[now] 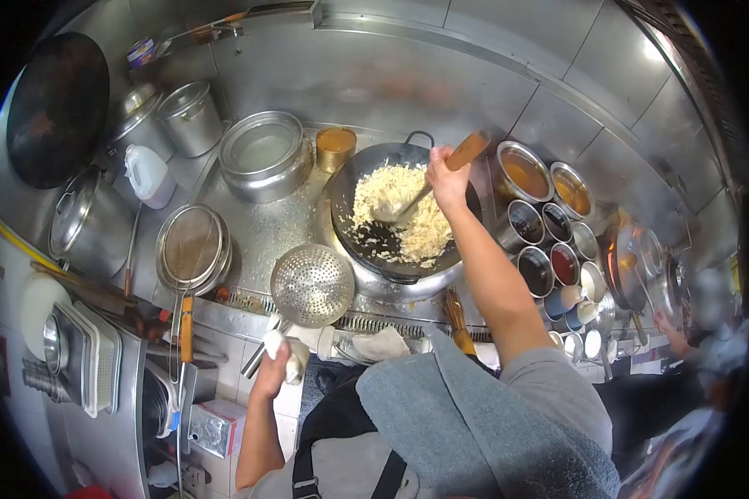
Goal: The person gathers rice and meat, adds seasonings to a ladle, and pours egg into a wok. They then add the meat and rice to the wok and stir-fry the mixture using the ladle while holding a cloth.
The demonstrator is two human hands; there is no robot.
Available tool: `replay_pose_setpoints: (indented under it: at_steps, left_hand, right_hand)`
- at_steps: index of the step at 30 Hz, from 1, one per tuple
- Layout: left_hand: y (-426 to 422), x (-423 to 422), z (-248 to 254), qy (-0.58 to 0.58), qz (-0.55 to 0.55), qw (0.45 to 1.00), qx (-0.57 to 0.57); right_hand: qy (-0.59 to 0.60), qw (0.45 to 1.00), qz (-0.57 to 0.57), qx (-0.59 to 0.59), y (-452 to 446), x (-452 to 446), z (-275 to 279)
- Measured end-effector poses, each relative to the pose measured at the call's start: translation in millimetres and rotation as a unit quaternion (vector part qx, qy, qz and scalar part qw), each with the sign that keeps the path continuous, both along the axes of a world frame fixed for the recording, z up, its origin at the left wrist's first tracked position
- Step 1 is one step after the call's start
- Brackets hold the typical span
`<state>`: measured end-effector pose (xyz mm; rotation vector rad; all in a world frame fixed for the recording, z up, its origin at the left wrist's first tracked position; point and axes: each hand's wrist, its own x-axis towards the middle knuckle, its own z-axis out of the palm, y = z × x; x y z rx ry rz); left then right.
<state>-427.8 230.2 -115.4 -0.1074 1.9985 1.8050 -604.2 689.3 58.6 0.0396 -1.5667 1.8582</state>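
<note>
My right hand [449, 179] is closed round the wooden handle [468, 150] of a wok ladle [412, 204]. The ladle's head is down in pale yellow fried rice [429, 233], which is partly hidden by my hand and forearm. The rice lies in a black wok [366, 243] set on the stove. At the stove's front edge, my left hand [273, 373] is closed on a white cloth [297, 363]. A perforated strainer [312, 284] rests just beyond it, its metal handle passing beside that hand; whether the fingers also grip the handle, I cannot tell.
Left of the wok stand a large metal pot [262, 158], a tin of orange-brown contents [335, 148] and a mesh sieve over a bowl [193, 243]. Several sauce containers [564, 263] line the right. A bamboo brush [458, 323] is at the front edge. Another person [707, 349] is far right.
</note>
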Motion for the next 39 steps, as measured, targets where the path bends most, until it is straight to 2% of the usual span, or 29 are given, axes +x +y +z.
replay_pose_setpoints:
  at_steps: [1,3,4,5,7,9,10,11,12,13,15,17,18,19,20,21,23,25,26,27,29,31,32,33,34,35,37,39]
  left_hand:
    - [15,-2,23,-0.007,-0.048,0.998,-0.036]
    - [36,-2,40,0.049,-0.083,0.992,-0.085]
    - [43,-6,34,0.021,-0.108,0.993,-0.047]
    - [51,-14,7,-0.011,-0.11,0.994,-0.017]
    - [95,-21,3,-0.044,-0.061,0.994,0.085]
    - [143,-39,-14,-0.128,-0.016,0.979,0.156]
    - [164,-50,-13,-0.178,-0.041,0.967,0.177]
    - [180,-59,-12,-0.227,-0.065,0.952,0.197]
    - [190,-62,-15,-0.226,-0.071,0.952,0.195]
    - [202,-69,-17,-0.23,-0.086,0.949,0.197]
    - [219,-75,-4,-0.229,-0.098,0.942,0.225]
    - [241,-82,6,-0.275,-0.06,0.927,0.248]
    - [256,-94,-7,-0.274,-0.104,0.917,0.268]
    - [276,-105,-18,-0.268,-0.1,0.929,0.237]
    - [289,-112,-34,-0.249,-0.078,0.944,0.205]
    - [296,-118,-42,-0.225,-0.054,0.957,0.175]
    - [284,-98,-29,-0.203,-0.031,0.96,0.189]
    - [262,-64,25,-0.203,0.014,0.946,0.252]
    - [247,-47,35,-0.22,0.024,0.936,0.275]
    - [229,-18,75,-0.229,0.031,0.945,0.232]
    - [219,7,92,-0.228,0.013,0.94,0.252]
    - [236,-16,88,-0.246,0.037,0.933,0.26]
    - [249,-40,75,-0.235,0.007,0.94,0.248]
    - [260,-57,69,-0.228,-0.013,0.952,0.204]
    - [264,-68,32,-0.2,-0.035,0.959,0.198]
    - [263,-72,2,-0.173,-0.057,0.964,0.193]
    - [225,-41,49,-0.156,-0.053,0.98,0.111]
    - [203,-19,-42,-0.07,0.009,0.975,0.208]
  right_hand:
    - [0.009,0.997,0.071,-0.018,12,-6,-7]
    - [-0.049,0.996,-0.068,0.017,6,18,53]
    - [-0.049,0.993,-0.103,0.042,8,36,79]
    - [-0.042,0.995,-0.087,0.038,12,57,100]
    - [-0.045,0.99,-0.127,0.053,16,81,97]
    - [-0.047,0.974,-0.206,0.082,6,54,28]
    - [-0.045,0.99,-0.098,0.092,21,43,-1]
    - [-0.016,0.992,0.123,0.009,25,36,5]
    - [-0.045,0.998,0.033,0.033,37,34,15]
    - [-0.071,0.994,-0.056,0.058,33,40,52]
    - [-0.01,0.995,-0.098,-0.007,45,60,98]
    - [0.04,0.996,-0.076,-0.025,70,83,103]
    - [0.009,0.99,-0.139,0.002,71,78,85]
    - [-0.025,0.979,-0.202,0.03,71,71,55]
    - [-0.017,0.984,-0.178,0.003,65,67,28]
    - [0.028,0.996,-0.031,-0.073,77,58,8]
    - [0.068,0.99,0.018,-0.126,56,76,49]
    - [0.043,0.995,-0.014,-0.087,48,108,117]
    - [0.091,0.992,0.045,-0.073,53,132,152]
    - [0.137,0.989,0.027,-0.04,38,160,191]
    - [0.208,0.978,0.022,-0.011,32,193,232]
    - [0.162,0.987,0.01,-0.009,29,173,206]
    - [0.13,0.991,-0.005,-0.005,27,156,188]
    - [-0.008,0.99,-0.137,-0.04,7,120,156]
    - [-0.094,0.976,-0.186,-0.061,-10,84,109]
    - [0.005,0.989,-0.114,-0.091,0,50,57]
    - [0.063,0.991,-0.083,-0.078,27,29,63]
    - [0.064,0.99,-0.103,-0.066,37,37,119]
